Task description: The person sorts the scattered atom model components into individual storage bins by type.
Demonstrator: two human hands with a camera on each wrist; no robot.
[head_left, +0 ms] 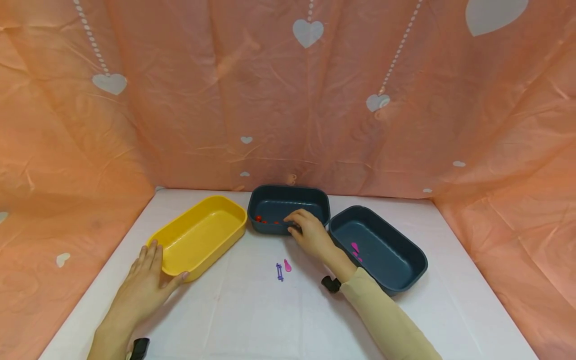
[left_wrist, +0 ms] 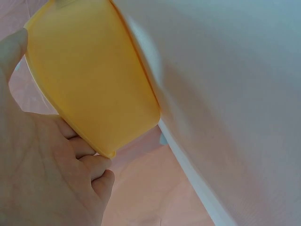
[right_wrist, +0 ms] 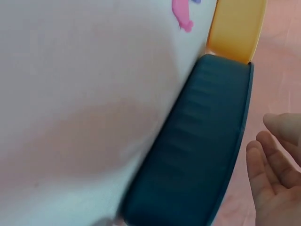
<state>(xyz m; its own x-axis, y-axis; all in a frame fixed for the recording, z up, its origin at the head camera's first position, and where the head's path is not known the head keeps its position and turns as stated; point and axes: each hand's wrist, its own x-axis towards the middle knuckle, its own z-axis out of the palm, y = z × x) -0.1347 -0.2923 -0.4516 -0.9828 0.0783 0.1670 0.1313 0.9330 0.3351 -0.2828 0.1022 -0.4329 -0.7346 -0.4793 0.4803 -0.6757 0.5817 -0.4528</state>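
My left hand [head_left: 144,282] rests on the near end of a yellow tray [head_left: 202,235], fingers laid over its rim and thumb spread along the side. The left wrist view shows the fingers along the rim of that yellow tray [left_wrist: 89,80]. Above the near rim of the middle dark blue tray [head_left: 274,206] is my right hand [head_left: 312,237], its fingers loosely bent. Thumb and fingers of this right hand [right_wrist: 277,165] stand apart with nothing between them. Small red pieces [head_left: 258,218] lie in the middle tray, near my right fingertips.
A small pink piece [head_left: 287,265] and a purple bar-shaped piece [head_left: 280,272] lie on the white tabletop [head_left: 243,310] in front of the trays. At the right, a second dark blue tray [head_left: 391,255] holds several pink pieces [head_left: 355,247]. Orange cloth [head_left: 270,110] surrounds the table.
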